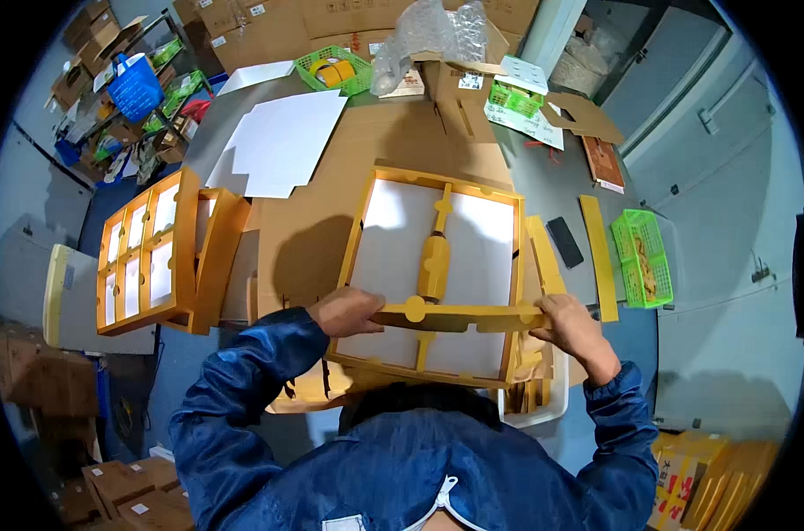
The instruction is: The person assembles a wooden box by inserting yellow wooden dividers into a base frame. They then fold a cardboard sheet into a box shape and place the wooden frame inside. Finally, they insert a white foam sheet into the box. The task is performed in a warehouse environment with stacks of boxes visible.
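Observation:
Between my two hands a long yellow cardboard divider strip (pixel 473 319) with notches is stretched crosswise over a shallow yellow box (pixel 519 212) with a white bottom. My left hand (pixel 349 311) pinches the strip's left end, close to the box's left wall. My right hand (pixel 574 326) grips its right end near the right wall. Inside the box another yellow divider (pixel 436 261) runs lengthwise down the middle, passing under the strip. Whether the strip's notch sits on that divider cannot be made out.
Compartmented yellow boxes (pixel 161 301) are stacked at the left. White sheets (pixel 283 142) lie far left on brown cardboard (pixel 318 248). Right of the box are a phone (pixel 565 242), a yellow strip (pixel 598 257) and a green basket (pixel 634 226). A white bin (pixel 557 403) with strips is near.

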Available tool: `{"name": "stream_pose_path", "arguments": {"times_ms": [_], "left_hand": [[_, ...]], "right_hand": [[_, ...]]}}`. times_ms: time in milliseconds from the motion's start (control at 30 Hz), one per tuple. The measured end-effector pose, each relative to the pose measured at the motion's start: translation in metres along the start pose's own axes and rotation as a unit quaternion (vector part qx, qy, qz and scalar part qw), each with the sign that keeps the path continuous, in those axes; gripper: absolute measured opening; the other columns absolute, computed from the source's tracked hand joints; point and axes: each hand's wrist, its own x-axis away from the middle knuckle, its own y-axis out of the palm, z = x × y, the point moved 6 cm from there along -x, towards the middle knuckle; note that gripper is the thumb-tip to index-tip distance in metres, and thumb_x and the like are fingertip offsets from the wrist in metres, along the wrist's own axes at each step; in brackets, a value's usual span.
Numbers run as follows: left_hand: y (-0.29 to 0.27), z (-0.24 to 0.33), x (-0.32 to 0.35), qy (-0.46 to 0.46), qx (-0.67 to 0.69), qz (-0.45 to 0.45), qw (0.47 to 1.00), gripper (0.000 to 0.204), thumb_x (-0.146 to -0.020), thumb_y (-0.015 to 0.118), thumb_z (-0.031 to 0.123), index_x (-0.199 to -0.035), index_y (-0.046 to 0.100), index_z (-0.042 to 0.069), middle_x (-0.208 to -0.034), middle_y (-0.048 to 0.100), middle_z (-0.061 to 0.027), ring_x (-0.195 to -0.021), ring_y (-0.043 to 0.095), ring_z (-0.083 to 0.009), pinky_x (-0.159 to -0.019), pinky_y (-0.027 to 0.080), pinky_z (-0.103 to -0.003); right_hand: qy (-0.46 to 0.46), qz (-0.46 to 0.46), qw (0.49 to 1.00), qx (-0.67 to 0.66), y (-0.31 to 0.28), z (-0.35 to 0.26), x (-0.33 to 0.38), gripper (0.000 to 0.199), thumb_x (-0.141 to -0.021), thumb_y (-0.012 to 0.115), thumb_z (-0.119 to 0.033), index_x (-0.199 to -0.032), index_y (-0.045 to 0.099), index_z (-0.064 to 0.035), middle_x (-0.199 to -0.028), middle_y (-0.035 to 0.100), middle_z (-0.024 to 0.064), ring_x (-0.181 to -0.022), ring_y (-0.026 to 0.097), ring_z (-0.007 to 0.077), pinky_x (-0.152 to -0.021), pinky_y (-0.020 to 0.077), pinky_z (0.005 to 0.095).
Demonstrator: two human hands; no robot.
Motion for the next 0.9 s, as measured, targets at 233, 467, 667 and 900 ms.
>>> {"name": "stream_pose_path", "arguments": {"times_ms": [233, 467, 667, 900], "left_hand": [[0.021, 0.03, -0.056, 0.021, -0.013, 0.081, 0.996, 0.02, -0.081, 0.063, 0.023, -0.083, 0.053, 0.005, -0.069, 0.059, -0.0145, -0.067, 0.061, -0.0342, -0.059, 0.048, -0.042], [-0.018, -0.013, -0.054, -0.063, -0.078, 0.276, 0.956, 0.028, -0.075, 0.067, 0.022, -0.091, 0.053, 0.005, -0.084, 0.059, -0.0128, -0.079, 0.06, -0.0303, -0.071, 0.047, -0.039], [0.03, -0.146, -0.041, -0.411, 0.002, 0.308, 0.858, 0.036, -0.079, 0.065, 0.025, -0.098, 0.046, 0.001, -0.092, 0.06, -0.0231, -0.088, 0.059, -0.0376, -0.079, 0.047, -0.044], [0.048, -0.16, -0.042, -0.416, 0.064, 0.309, 0.853, 0.021, -0.085, 0.057, 0.017, -0.091, 0.047, -0.001, -0.079, 0.06, -0.0253, -0.075, 0.059, -0.0423, -0.068, 0.048, -0.049]], "right_hand": [[-0.202, 0.003, 0.973, -0.112, 0.029, -0.109, -0.093, 0.032, -0.08, 0.063, -0.027, -0.1, 0.054, -0.0035, -0.096, 0.058, 0.0144, -0.09, 0.058, 0.0319, -0.083, 0.046, 0.0411], [-0.186, 0.059, 0.976, -0.094, 0.061, -0.102, -0.187, 0.016, -0.079, 0.061, -0.018, -0.079, 0.055, -0.0034, -0.077, 0.058, 0.0126, -0.074, 0.059, 0.0304, -0.063, 0.0494, 0.0408], [-0.202, 0.145, 0.967, -0.058, 0.124, -0.089, -0.284, 0.009, -0.077, 0.056, -0.01, -0.075, 0.056, -0.0016, -0.073, 0.059, 0.0157, -0.072, 0.06, 0.0327, -0.063, 0.0503, 0.0405], [-0.189, 0.093, 0.976, -0.057, 0.146, -0.106, -0.31, 0.011, -0.081, 0.052, -0.012, -0.075, 0.056, -0.0027, -0.071, 0.061, 0.0153, -0.074, 0.063, 0.0303, -0.063, 0.0517, 0.0391]]}}
